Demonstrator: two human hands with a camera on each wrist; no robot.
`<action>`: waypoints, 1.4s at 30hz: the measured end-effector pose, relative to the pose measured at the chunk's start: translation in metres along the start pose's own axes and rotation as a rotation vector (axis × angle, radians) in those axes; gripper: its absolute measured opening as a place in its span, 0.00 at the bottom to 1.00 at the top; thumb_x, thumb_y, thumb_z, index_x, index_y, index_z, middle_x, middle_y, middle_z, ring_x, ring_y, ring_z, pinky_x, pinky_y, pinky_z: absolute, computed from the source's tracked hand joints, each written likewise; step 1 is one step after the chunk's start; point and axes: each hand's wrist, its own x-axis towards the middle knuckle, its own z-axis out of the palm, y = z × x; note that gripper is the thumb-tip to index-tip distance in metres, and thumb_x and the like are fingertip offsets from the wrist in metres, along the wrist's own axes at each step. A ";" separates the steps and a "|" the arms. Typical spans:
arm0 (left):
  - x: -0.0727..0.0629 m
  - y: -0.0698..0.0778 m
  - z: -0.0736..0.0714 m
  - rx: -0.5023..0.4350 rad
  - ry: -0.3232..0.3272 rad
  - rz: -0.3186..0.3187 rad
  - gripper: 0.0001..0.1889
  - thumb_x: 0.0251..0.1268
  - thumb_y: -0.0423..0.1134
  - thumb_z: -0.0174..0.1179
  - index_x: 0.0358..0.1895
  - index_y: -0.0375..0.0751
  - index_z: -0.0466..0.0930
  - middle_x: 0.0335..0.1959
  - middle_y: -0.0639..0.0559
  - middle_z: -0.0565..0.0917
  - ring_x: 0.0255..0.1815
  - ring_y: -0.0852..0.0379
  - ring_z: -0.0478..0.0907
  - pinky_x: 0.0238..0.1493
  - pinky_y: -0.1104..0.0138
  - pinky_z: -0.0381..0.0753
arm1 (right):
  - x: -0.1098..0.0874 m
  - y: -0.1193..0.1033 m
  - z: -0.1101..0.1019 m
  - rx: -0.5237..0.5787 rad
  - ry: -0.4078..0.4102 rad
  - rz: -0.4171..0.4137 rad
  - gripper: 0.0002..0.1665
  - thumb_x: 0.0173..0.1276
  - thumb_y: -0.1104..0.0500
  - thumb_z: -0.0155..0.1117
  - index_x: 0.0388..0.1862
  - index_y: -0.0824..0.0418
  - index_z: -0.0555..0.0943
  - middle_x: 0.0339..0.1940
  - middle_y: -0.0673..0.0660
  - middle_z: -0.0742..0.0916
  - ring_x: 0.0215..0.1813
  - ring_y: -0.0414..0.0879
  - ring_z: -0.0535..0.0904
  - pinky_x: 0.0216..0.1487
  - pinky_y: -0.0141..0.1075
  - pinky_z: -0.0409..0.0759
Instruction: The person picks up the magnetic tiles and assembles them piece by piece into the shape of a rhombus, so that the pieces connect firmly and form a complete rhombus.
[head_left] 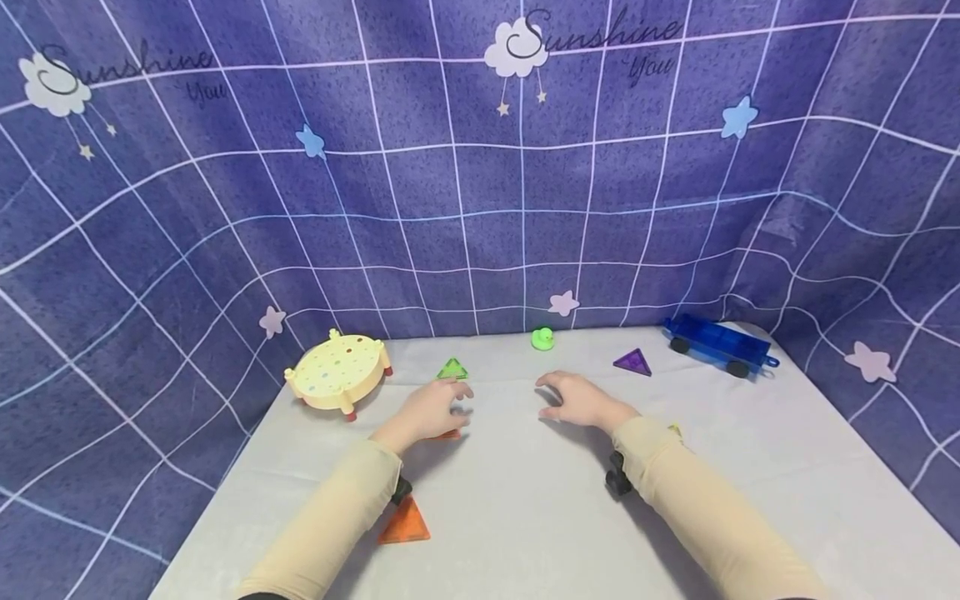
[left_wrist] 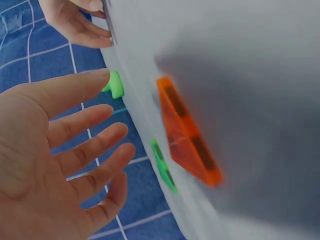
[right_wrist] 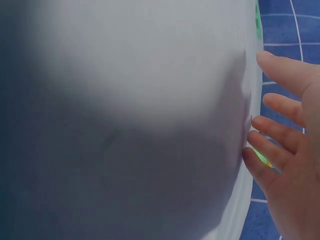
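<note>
My left hand (head_left: 431, 408) hovers over the table with loosely bent, spread fingers and nothing in them. Partly covered by it in the head view is an orange triangle tile (left_wrist: 187, 135), seen whole in the left wrist view. A green triangle tile (head_left: 453, 369) lies just beyond that hand. Opposite, my right hand (head_left: 581, 400) is held above the table, fingers relaxed and holding nothing. Behind it, near the back edge, sits a small green toy duck (head_left: 542, 338). A purple triangle tile (head_left: 633, 362) lies beyond the right wrist.
A round cream toy table (head_left: 337, 371) with short red-tipped legs stands at the back left. At the back right is a blue toy wagon (head_left: 716, 340). Another orange triangle (head_left: 406, 523) lies by the left forearm; a yellow piece (head_left: 675, 429) peeks out behind the right sleeve. A blue curtain (head_left: 480, 192) rises behind.
</note>
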 end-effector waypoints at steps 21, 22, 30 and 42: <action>-0.027 -0.048 0.009 -0.088 0.014 -0.021 0.30 0.55 0.42 0.75 0.61 0.33 0.79 0.56 0.39 0.81 0.59 0.40 0.77 0.63 0.48 0.73 | 0.005 -0.054 0.021 -0.059 -0.153 -0.130 0.32 0.65 0.51 0.74 0.64 0.64 0.79 0.69 0.66 0.77 0.72 0.60 0.71 0.73 0.51 0.63; -0.028 -0.049 0.010 -0.104 0.011 -0.025 0.31 0.54 0.42 0.75 0.61 0.32 0.79 0.57 0.38 0.80 0.59 0.39 0.77 0.64 0.48 0.72 | 0.005 -0.060 0.024 -0.067 -0.171 -0.143 0.32 0.65 0.50 0.74 0.64 0.63 0.79 0.70 0.65 0.77 0.72 0.59 0.71 0.73 0.50 0.63; -0.026 -0.061 0.017 -0.179 -0.008 -0.016 0.35 0.52 0.41 0.75 0.64 0.31 0.77 0.59 0.38 0.78 0.58 0.40 0.76 0.63 0.47 0.72 | 0.005 -0.104 0.043 -0.097 -0.272 -0.284 0.32 0.68 0.46 0.71 0.66 0.59 0.79 0.71 0.61 0.76 0.74 0.53 0.69 0.74 0.42 0.62; -0.028 -0.065 0.017 -0.223 -0.063 0.007 0.35 0.49 0.43 0.77 0.62 0.33 0.79 0.59 0.38 0.74 0.48 0.46 0.75 0.54 0.52 0.75 | 0.011 -0.149 0.068 -0.082 -0.347 -0.447 0.37 0.70 0.39 0.67 0.71 0.57 0.75 0.74 0.59 0.74 0.75 0.48 0.67 0.75 0.37 0.59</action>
